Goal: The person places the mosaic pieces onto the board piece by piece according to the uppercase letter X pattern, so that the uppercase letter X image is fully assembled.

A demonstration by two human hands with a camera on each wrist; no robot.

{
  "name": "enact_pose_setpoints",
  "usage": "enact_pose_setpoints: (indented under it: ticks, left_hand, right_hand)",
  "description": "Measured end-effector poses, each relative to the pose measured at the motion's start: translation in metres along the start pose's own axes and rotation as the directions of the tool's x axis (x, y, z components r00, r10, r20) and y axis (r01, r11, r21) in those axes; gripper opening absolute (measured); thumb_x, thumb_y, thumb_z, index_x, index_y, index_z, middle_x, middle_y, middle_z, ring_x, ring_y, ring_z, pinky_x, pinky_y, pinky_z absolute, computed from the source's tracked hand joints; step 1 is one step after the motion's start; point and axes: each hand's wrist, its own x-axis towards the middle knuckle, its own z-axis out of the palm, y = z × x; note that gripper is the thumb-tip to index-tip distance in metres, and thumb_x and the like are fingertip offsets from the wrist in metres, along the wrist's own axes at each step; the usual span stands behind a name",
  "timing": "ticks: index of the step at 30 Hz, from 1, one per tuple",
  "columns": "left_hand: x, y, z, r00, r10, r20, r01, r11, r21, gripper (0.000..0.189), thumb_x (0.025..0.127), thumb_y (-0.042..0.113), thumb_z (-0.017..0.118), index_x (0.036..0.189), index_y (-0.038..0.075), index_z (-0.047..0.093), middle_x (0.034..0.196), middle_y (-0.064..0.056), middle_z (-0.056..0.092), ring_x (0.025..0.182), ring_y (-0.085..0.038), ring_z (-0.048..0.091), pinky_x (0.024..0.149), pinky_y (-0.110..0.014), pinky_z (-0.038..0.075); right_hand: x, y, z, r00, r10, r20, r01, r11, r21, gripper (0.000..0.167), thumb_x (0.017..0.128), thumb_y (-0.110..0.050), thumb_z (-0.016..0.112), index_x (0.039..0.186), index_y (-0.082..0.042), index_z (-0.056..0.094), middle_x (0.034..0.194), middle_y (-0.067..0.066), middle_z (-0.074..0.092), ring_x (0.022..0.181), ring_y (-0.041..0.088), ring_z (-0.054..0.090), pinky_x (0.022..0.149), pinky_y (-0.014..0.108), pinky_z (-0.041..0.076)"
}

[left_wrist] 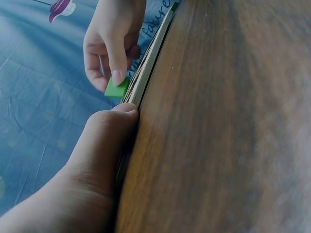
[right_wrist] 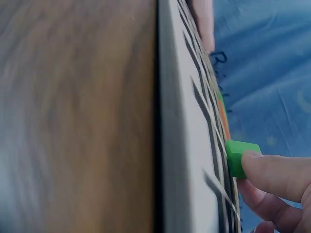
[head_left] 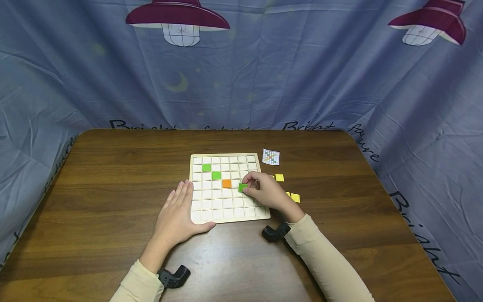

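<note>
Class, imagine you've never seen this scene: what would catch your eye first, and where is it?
Probably the bright green tile pinched by the right hand at the pale grid board. Next, the orange tile near the board's middle, with two green tiles running diagonally toward its far left corner. Behind, dark red lamps printed high on the blue curtain.

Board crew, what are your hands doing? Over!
Right hand pinches green tile over board; contact unclear. Left hand touches board's left and near edges. Nothing visibly in the way.
</note>
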Motion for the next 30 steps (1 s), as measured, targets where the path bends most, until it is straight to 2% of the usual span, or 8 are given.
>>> enact_pose_setpoints:
  ticks: [4,8,13,19,23,30]
  left_hand:
    - [0.000,0.000,0.000,1.000,0.002,-0.001,-0.002,1.000,0.003,0.136,0.065,0.087,0.062,0.157,-0.002,0.017,0.165,-0.017,0.017,0.155,-0.030,0.016,0.127,-0.046,0.016]
    - [0.001,0.001,0.000,1.000,0.000,0.001,0.000,1.000,0.003,0.136,0.065,0.087,0.062,0.157,-0.002,0.017,0.165,-0.017,0.017,0.155,-0.030,0.015,0.127,-0.046,0.016]
    - [0.000,0.001,0.000,1.000,0.001,0.000,-0.001,1.000,0.004,0.135,0.065,0.087,0.062,0.157,-0.002,0.018,0.165,-0.017,0.018,0.155,-0.030,0.016,0.127,-0.046,0.016]
    - [0.000,0.001,0.000,1.000,-0.005,-0.001,0.005,1.000,0.006,0.135,0.065,0.088,0.061,0.157,-0.002,0.018,0.165,-0.016,0.018,0.155,-0.030,0.016,0.127,-0.046,0.017]
    - [-0.001,0.001,0.000,1.000,-0.013,0.002,0.013,1.000,0.001,0.135,0.064,0.087,0.062,0.157,-0.002,0.018,0.166,-0.016,0.018,0.155,-0.030,0.016,0.127,-0.046,0.017]
    - [-0.001,0.001,0.000,1.000,0.000,-0.011,0.000,1.000,-0.001,0.135,0.065,0.087,0.062,0.157,-0.002,0.019,0.165,-0.016,0.018,0.155,-0.031,0.017,0.127,-0.046,0.017]
  right_hand:
    - [0.004,-0.004,0.008,1.000,-0.024,0.019,0.025,0.999,-0.024,0.009,0.090,-0.016,0.073,0.096,-0.015,0.067,0.084,-0.003,0.062,0.069,0.012,0.050,0.062,0.023,0.043]
    - [0.005,-0.006,0.012,0.998,-0.055,0.020,0.057,0.996,-0.071,0.009,0.089,-0.016,0.074,0.097,-0.015,0.068,0.088,-0.003,0.062,0.079,0.012,0.053,0.071,0.026,0.047]
    - [0.002,-0.008,0.013,1.000,-0.024,0.017,0.026,0.994,-0.102,0.009,0.090,-0.019,0.074,0.097,-0.016,0.070,0.095,-0.004,0.063,0.085,0.011,0.056,0.078,0.029,0.050]
    - [-0.001,-0.008,0.014,0.997,-0.059,0.051,0.068,0.978,-0.197,0.010,0.092,-0.022,0.072,0.100,-0.016,0.073,0.097,-0.004,0.065,0.086,0.010,0.057,0.079,0.029,0.051]
    - [-0.005,-0.008,0.012,0.992,-0.094,0.085,0.114,0.956,-0.269,0.017,0.092,-0.022,0.072,0.106,-0.014,0.075,0.099,-0.003,0.066,0.084,0.009,0.056,0.074,0.026,0.050]
    - [-0.024,-0.004,-0.003,0.993,-0.079,0.085,0.097,0.965,-0.243,0.025,0.093,-0.024,0.071,0.117,-0.016,0.071,0.088,-0.007,0.059,0.077,0.009,0.051,0.069,0.023,0.045]
